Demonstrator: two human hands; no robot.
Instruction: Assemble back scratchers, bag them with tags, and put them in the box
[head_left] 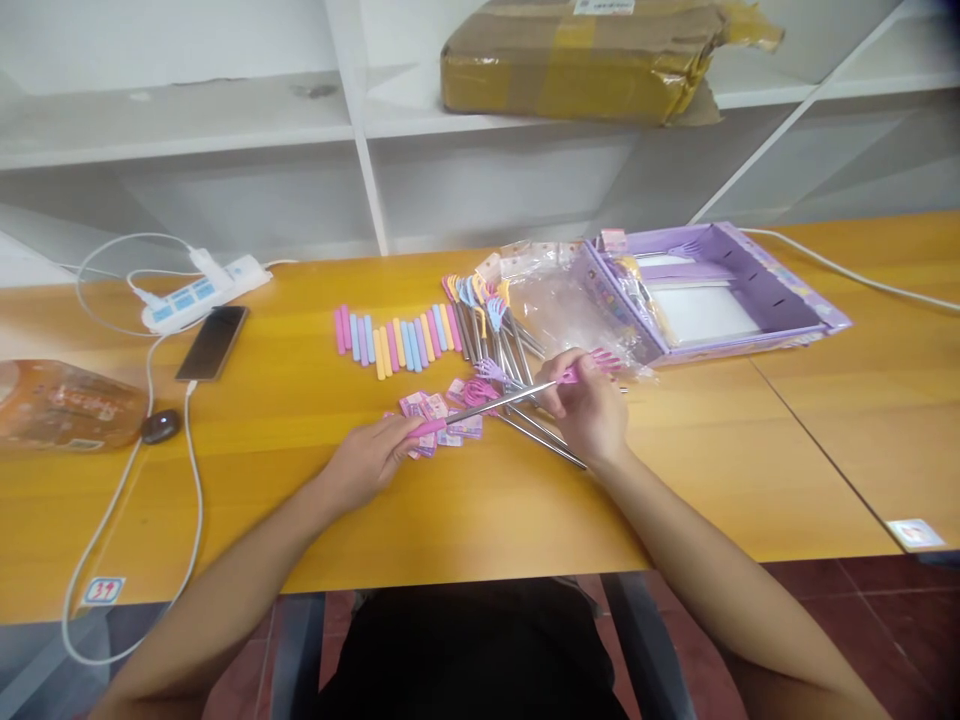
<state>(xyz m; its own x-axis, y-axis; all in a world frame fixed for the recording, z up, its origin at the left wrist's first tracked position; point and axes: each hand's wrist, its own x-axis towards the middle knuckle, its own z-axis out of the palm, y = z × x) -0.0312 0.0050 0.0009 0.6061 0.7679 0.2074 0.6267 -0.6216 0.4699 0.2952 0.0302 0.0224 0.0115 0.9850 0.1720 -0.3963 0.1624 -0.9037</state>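
Observation:
Stretched between my hands is a pink back scratcher (491,403) with a metal rod. My left hand (367,462) is closed on its pink handle, and my right hand (589,408) grips it just below the claw-shaped head. Under and behind it lie several other back scratchers (480,315) with yellow, blue, purple and pink heads, their rods crossing. Loose coloured handle sleeves (397,340) in pink, blue, purple and yellow form a row to the left of them. Small printed cards (435,408) are piled beyond my left hand, partly behind the pink handle.
A purple display box (750,335) stands at the right, beside crumpled clear plastic bags (547,300). To the left are a phone (213,343), a power strip (206,295), a dark mouse-like object (160,427) and an orange package (71,405). A taped carton (577,60) rests on the shelf.

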